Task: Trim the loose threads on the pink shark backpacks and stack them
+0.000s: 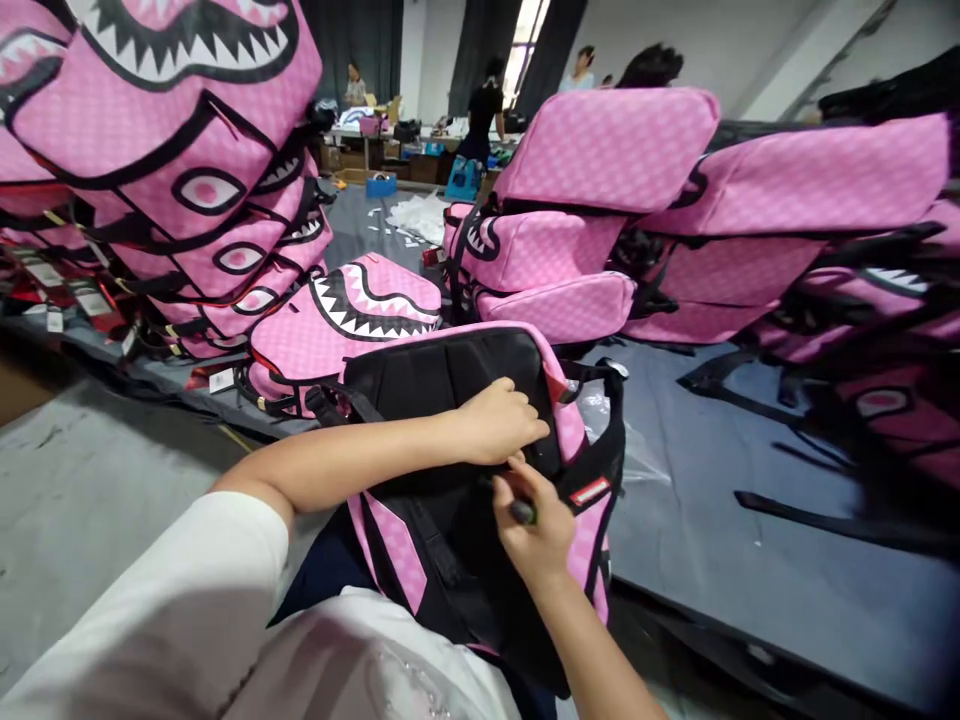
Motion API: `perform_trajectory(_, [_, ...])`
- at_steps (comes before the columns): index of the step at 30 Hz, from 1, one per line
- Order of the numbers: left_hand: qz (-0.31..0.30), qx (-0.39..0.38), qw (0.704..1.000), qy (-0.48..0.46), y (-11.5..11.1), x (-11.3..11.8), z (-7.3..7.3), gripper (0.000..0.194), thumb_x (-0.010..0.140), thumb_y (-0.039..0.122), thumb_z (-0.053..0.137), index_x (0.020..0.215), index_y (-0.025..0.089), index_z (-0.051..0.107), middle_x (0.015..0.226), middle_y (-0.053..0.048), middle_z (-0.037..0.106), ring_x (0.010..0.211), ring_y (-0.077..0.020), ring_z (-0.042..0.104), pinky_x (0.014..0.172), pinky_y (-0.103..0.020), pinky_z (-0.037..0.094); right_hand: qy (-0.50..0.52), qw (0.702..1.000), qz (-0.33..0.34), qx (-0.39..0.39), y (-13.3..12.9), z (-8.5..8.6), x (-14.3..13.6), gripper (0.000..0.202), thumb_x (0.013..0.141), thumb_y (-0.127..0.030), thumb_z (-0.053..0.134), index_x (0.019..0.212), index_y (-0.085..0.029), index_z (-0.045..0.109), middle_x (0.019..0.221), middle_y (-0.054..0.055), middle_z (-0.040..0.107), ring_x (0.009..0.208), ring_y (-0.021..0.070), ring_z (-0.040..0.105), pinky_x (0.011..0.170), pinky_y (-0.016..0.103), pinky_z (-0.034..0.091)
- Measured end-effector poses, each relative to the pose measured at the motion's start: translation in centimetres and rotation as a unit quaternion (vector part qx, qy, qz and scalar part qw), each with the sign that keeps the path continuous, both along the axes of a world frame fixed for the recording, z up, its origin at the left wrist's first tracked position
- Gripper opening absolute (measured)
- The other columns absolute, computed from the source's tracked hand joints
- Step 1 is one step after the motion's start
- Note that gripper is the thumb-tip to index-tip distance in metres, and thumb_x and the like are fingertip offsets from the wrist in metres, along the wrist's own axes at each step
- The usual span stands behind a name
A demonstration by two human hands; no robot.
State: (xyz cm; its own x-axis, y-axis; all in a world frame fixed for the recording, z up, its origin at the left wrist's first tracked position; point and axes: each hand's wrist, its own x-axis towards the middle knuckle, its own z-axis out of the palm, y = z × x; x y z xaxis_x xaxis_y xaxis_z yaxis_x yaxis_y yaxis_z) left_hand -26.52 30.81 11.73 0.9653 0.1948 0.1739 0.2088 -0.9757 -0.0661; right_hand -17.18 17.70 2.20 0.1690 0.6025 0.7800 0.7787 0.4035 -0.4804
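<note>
A pink and black backpack [401, 550] leans against my body at the table edge, its black padded back panel [420, 380] facing up. My left hand [499, 422] lies on that panel with its fingers curled closed; what they grip, if anything, is hidden. Just below and to the right, my right hand [534, 520] is closed around a small dark tool with a greenish part [523, 512]. The fingertips of both hands nearly meet over the black fabric. A red label [590, 490] shows on the strap at the right.
Pink shark-mouth backpacks are piled at the left [202, 190] and right [607, 145]. Another bag [352, 310] lies just beyond. Black straps and clear plastic [634, 455] rest on the grey table [697, 440]. People stand in the background.
</note>
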Motion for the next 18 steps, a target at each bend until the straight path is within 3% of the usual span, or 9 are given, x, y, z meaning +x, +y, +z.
perform_trajectory(2, [-0.024, 0.003, 1.000, -0.008, 0.1, 0.0, -0.4, 0.025, 0.083, 0.035, 0.072, 0.095, 0.013, 0.068, 0.093, -0.008, 0.072, 0.091, -0.0232, 0.062, 0.082, -0.038, 0.033, -0.058, 0.998, 0.018, -0.019, -0.7, -0.6, 0.4, 0.023, 0.088, -0.023, 0.063, 0.111, -0.021, 0.063, 0.082, 0.004, 0.074, 0.069, 0.0191, 0.072, 0.064, 0.032, 0.058])
perform_trajectory(4, [-0.036, 0.005, 0.999, -0.018, 0.2, -0.1, -0.4, 0.030, 0.079, 0.038, 0.076, 0.095, 0.014, 0.068, 0.092, -0.007, 0.071, 0.091, -0.0228, 0.061, 0.084, -0.038, 0.034, -0.017, 0.999, 0.015, -0.049, -1.4, -0.1, 1.0, 0.025, 0.092, -0.037, 0.057, 0.110, -0.020, 0.063, 0.084, 0.007, 0.073, 0.074, 0.0215, 0.071, 0.066, 0.035, 0.058])
perform_trajectory(6, [-0.034, 0.010, 0.999, -0.035, 0.2, -0.1, -0.5, 0.037, 0.076, 0.045, 0.079, 0.095, 0.015, 0.068, 0.092, -0.006, 0.069, 0.092, -0.0232, 0.061, 0.085, -0.037, 0.036, 0.115, 0.990, -0.007, -0.079, -2.0, 1.0, 1.9, 0.044, 0.095, -0.057, 0.045, 0.111, -0.019, 0.061, 0.075, 0.004, 0.068, 0.064, 0.0194, 0.067, 0.054, 0.032, 0.054])
perform_trajectory(9, [-0.033, 0.023, 0.997, -0.069, 0.1, 0.1, -1.2, 0.045, 0.072, 0.054, 0.079, 0.094, 0.016, 0.068, 0.093, -0.006, 0.066, 0.094, -0.0238, 0.060, 0.095, -0.040, 0.039, 0.314, 0.943, -0.047, -0.097, -2.3, 2.6, 3.2, 0.062, 0.092, -0.072, 0.033, 0.111, -0.020, 0.061, 0.054, -0.004, 0.055, 0.039, 0.0124, 0.051, 0.035, 0.022, 0.036])
perform_trajectory(11, [-0.020, 0.031, 0.994, -0.099, -0.2, 0.1, -1.9, 0.044, 0.070, 0.051, 0.081, 0.092, 0.016, 0.068, 0.094, -0.005, 0.065, 0.096, -0.0234, 0.060, 0.107, -0.046, 0.036, 0.370, 0.920, -0.076, -0.100, -2.3, 3.2, 3.6, 0.054, 0.090, -0.067, 0.049, 0.115, -0.020, 0.061, 0.060, -0.003, 0.063, 0.043, 0.0125, 0.056, 0.039, 0.022, 0.042])
perform_trajectory(13, [-0.002, 0.029, 0.990, -0.135, -0.7, 0.0, -2.8, 0.039, 0.071, 0.043, 0.083, 0.093, 0.016, 0.067, 0.101, -0.005, 0.066, 0.101, -0.0237, 0.060, 0.116, -0.051, 0.030, 0.368, 0.918, -0.106, -0.104, -2.2, 3.4, 3.6, 0.046, 0.085, -0.052, 0.068, 0.119, -0.022, 0.063, 0.083, 0.002, 0.073, 0.063, 0.0157, 0.068, 0.058, 0.028, 0.055])
perform_trajectory(15, [-0.005, 0.007, 0.985, -0.173, -1.0, -0.3, -3.8, 0.032, 0.075, 0.037, 0.080, 0.095, 0.017, 0.065, 0.110, -0.006, 0.066, 0.111, -0.0243, 0.058, 0.119, -0.054, 0.025, 0.331, 0.926, -0.138, -0.120, -2.1, 3.3, 3.5, 0.041, 0.079, -0.042, 0.077, 0.113, -0.022, 0.068, 0.098, 0.006, 0.075, 0.081, 0.0192, 0.071, 0.076, 0.034, 0.057])
perform_trajectory(18, [-0.050, -0.020, 0.971, -0.233, -0.9, -0.7, -5.2, 0.014, 0.086, 0.032, 0.069, 0.091, 0.020, 0.064, 0.112, -0.002, 0.068, 0.121, -0.0212, 0.056, 0.124, -0.052, 0.016, 0.305, 0.927, -0.184, -0.121, -1.5, 2.8, 3.3, 0.027, 0.079, -0.043, 0.075, 0.090, -0.019, 0.071, 0.080, 0.003, 0.072, 0.070, 0.0185, 0.068, 0.069, 0.033, 0.055])
